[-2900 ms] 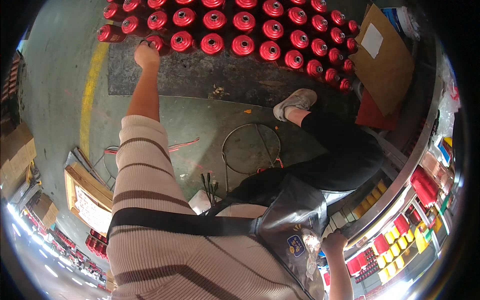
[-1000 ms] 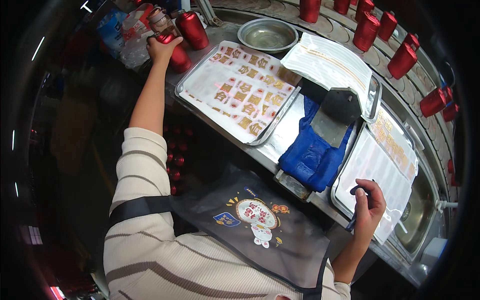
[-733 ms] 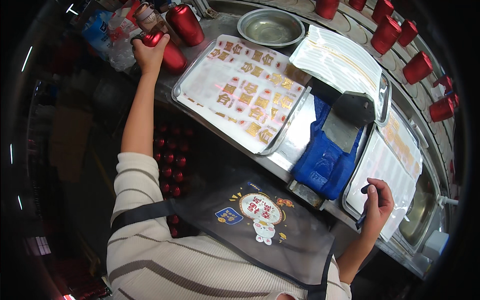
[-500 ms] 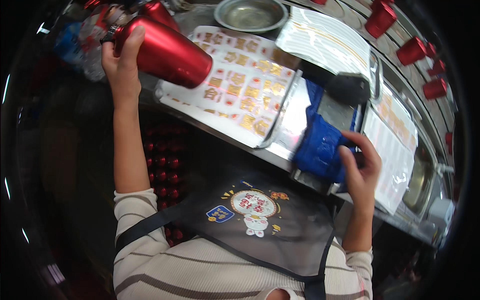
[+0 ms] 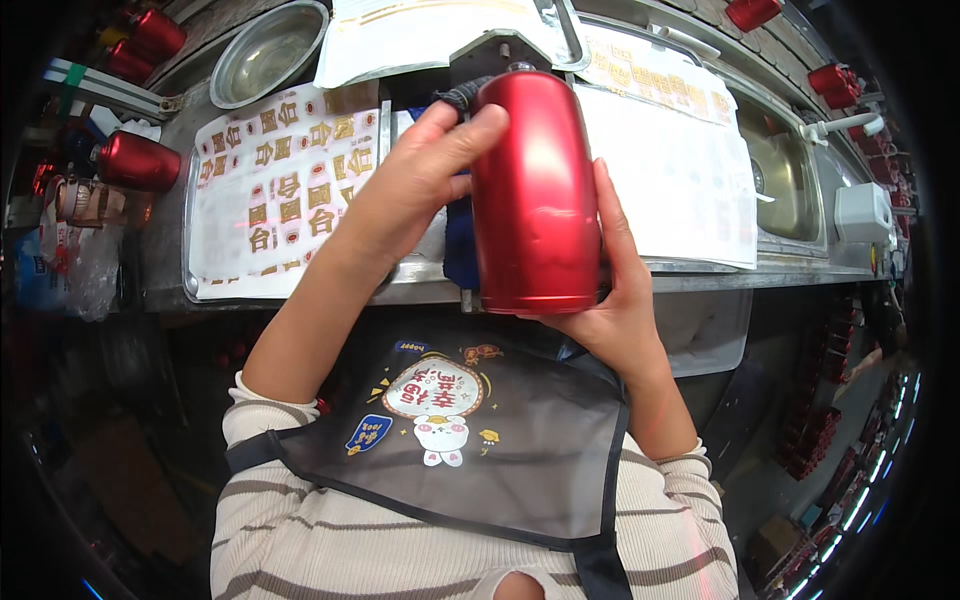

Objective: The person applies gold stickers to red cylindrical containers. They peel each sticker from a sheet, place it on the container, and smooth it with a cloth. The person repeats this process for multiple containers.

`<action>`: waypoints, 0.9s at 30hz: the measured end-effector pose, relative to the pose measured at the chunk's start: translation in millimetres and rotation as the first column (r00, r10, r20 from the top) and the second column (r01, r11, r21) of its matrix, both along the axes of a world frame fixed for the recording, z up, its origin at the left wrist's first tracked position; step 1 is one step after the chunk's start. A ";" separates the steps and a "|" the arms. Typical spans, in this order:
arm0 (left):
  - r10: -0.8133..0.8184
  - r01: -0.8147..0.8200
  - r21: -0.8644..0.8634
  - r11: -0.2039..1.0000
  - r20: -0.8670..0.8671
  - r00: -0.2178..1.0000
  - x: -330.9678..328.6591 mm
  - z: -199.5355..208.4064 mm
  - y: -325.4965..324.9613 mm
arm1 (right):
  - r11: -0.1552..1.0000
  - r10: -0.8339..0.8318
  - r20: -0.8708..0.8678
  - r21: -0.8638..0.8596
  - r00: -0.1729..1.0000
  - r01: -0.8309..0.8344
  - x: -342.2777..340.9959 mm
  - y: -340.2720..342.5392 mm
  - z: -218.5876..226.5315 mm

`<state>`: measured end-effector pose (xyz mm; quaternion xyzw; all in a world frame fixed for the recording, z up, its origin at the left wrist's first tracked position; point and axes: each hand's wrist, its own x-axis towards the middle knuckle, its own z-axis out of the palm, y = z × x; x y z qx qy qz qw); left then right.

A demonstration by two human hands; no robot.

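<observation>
A glossy red metallic bottle (image 5: 535, 200) is held up in front of me over the worktop's near edge, its narrow end away from me. My left hand (image 5: 425, 170) is closed at its upper left, thumb on the shoulder and fingers by a dark ribbed piece at the top. My right hand (image 5: 610, 300) cups its lower right, one finger up the side and the palm by the base. Behind the bottle, a blue cloth (image 5: 460, 245) and a metal bracket (image 5: 490, 50) are partly hidden. Left of it lies a sheet of gold-and-red decals (image 5: 290, 190) on a tray.
A metal bowl (image 5: 268, 55) stands at the back left, near another red bottle (image 5: 138, 161). White sheets (image 5: 665, 180) lie to the right, beside a sink (image 5: 785, 170) with a white tap (image 5: 845, 128). A white container (image 5: 862, 212) stands at the far right.
The red bottle has moved from the far left to the middle. My right hand has left the blue cloth and now holds the bottle too. The view has turned right.
</observation>
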<state>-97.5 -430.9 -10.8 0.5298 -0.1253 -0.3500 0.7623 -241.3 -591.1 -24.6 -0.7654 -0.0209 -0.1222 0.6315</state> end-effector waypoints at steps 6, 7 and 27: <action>0.161 -0.181 0.196 0.964 0.113 0.981 -9.8 11.3 -17.8 | 0.850 0.038 0.070 -0.526 0.997 0.005 10.7 -3.8 -2.1; 0.183 -0.204 0.205 0.957 0.120 0.976 -8.4 10.8 -18.0 | 0.846 0.049 0.034 -0.533 0.998 -0.023 12.1 -6.0 -1.8; 0.257 -0.305 0.282 0.910 0.194 0.947 -5.0 3.8 -21.9 | 0.755 -0.120 -0.308 -0.646 0.944 -0.115 -2.5 -72.2 15.6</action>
